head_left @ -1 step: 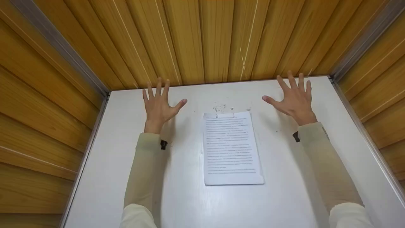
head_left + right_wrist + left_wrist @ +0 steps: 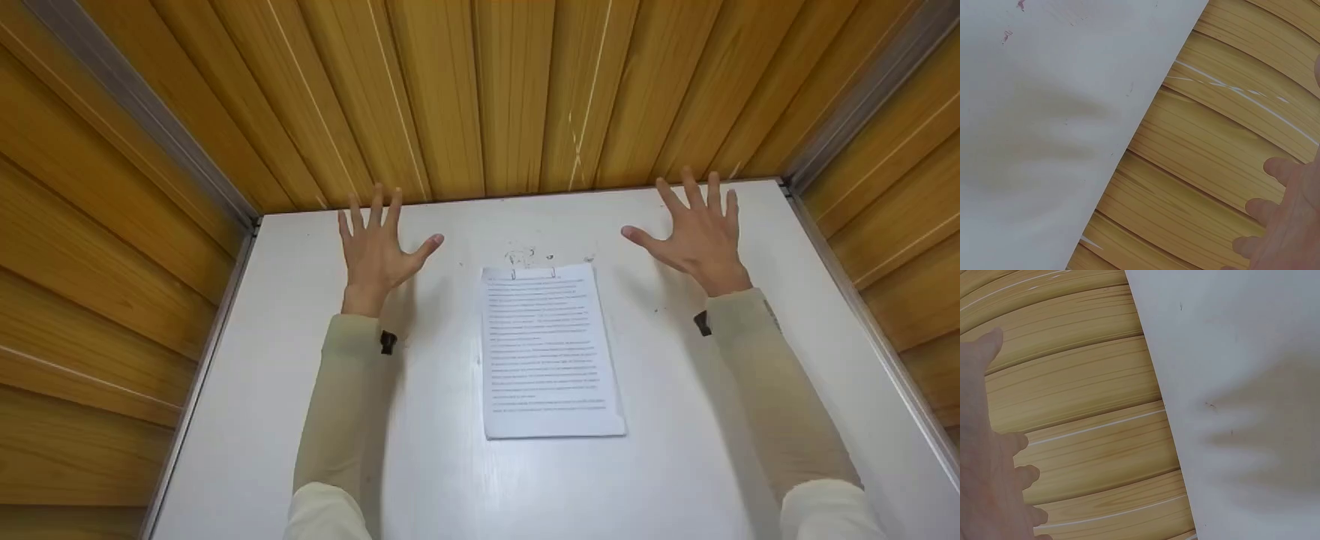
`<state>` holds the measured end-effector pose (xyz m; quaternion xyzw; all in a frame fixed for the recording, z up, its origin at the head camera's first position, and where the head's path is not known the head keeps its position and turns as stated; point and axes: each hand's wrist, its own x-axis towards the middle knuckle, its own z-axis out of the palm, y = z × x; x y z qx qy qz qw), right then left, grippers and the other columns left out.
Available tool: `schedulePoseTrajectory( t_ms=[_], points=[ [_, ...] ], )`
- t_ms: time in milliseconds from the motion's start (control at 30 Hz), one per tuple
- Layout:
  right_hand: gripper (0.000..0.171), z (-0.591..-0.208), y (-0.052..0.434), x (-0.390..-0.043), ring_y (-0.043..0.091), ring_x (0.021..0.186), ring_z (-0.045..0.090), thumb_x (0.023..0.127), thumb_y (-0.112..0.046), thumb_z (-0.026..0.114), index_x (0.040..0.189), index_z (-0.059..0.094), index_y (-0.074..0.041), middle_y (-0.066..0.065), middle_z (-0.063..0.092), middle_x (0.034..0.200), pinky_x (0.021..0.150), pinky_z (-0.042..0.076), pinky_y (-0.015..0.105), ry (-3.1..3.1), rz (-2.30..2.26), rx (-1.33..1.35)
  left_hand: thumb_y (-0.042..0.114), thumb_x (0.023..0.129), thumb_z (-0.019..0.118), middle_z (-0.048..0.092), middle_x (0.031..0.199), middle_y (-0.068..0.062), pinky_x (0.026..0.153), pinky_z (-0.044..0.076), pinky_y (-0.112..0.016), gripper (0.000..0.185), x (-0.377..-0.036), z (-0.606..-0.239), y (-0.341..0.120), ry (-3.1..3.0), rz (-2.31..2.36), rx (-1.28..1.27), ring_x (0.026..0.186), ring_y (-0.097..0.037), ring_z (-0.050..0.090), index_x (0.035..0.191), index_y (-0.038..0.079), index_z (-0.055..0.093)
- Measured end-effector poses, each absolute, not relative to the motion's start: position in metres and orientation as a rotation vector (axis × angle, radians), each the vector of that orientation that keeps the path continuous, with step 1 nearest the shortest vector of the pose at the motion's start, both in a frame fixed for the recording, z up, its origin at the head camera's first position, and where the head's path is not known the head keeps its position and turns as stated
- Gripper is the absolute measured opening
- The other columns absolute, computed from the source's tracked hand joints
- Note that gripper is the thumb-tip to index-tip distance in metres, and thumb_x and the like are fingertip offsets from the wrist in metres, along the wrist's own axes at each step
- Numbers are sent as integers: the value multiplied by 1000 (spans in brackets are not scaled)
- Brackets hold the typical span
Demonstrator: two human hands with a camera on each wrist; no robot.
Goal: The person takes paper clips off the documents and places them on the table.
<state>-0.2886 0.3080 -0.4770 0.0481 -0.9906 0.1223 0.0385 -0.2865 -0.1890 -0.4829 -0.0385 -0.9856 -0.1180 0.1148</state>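
Observation:
A stack of printed sheets [image 2: 546, 345] lies on the white table, with two thin clip wires showing at its top edge. To its upper left, my left hand [image 2: 373, 255] is held over the table with fingers spread and the thumb pointing right. My right hand [image 2: 697, 236] is held up likewise at the upper right, its thumb pointing left. Neither hand holds anything, and both are apart from the sheets. In the left wrist view the palm [image 2: 988, 467] shows at the left edge; the right palm [image 2: 1292, 225] shows at the lower right of its own view.
Wood-patterned panels [image 2: 510, 97] stand along the table's far edge and both sides, close to the fingertips. Metal posts [image 2: 150, 112] mark the corners. Small dark scribbles [image 2: 519, 257] mark the white table [image 2: 442, 480] above the sheets. A black strap end [image 2: 388, 343] hangs at the left wrist.

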Motion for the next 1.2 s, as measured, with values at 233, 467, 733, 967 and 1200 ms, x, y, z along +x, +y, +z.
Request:
schedulePoseTrajectory(
  t_ms=[233,467,733,967,1200],
  points=[
    [113,-476,309,-286,51,163,-12,88,-93,42,172,20,-22,16,-2,180,124,-10,74,-3038,354,135,93,87,43,8,181,-7,130,-2,-66,111,-284,-484,-182,-2893,-355,-112,165,-48,-6,172,26,20],
    [111,-480,306,-285,52,163,-3,90,-89,47,171,24,-17,20,8,179,125,-3,75,-3028,471,164,89,89,46,13,181,-8,130,2,-66,107,-278,-491,-175,-2909,-490,-116,165,-47,-1,172,25,22],
    [107,-484,295,-278,48,164,9,95,-79,56,172,20,-14,20,13,179,125,10,74,-3073,907,156,79,95,53,27,177,-9,129,16,-64,98,-269,-507,-160,-2891,-883,-128,163,-44,22,171,22,28],
    [102,-493,279,-272,48,161,22,97,-75,58,170,24,-11,22,23,176,125,22,70,-3062,1192,112,72,101,53,36,173,-10,130,26,-54,90,-263,-519,-147,-2823,-1278,-79,161,-32,32,168,17,33],
    [84,-510,263,-270,45,153,40,105,-56,60,165,32,-5,22,37,169,120,39,62,-3029,1352,60,50,103,67,51,162,-12,118,45,-52,72,-262,-533,-130,-2781,-1528,-69,148,-39,50,160,11,45]
  ],
)
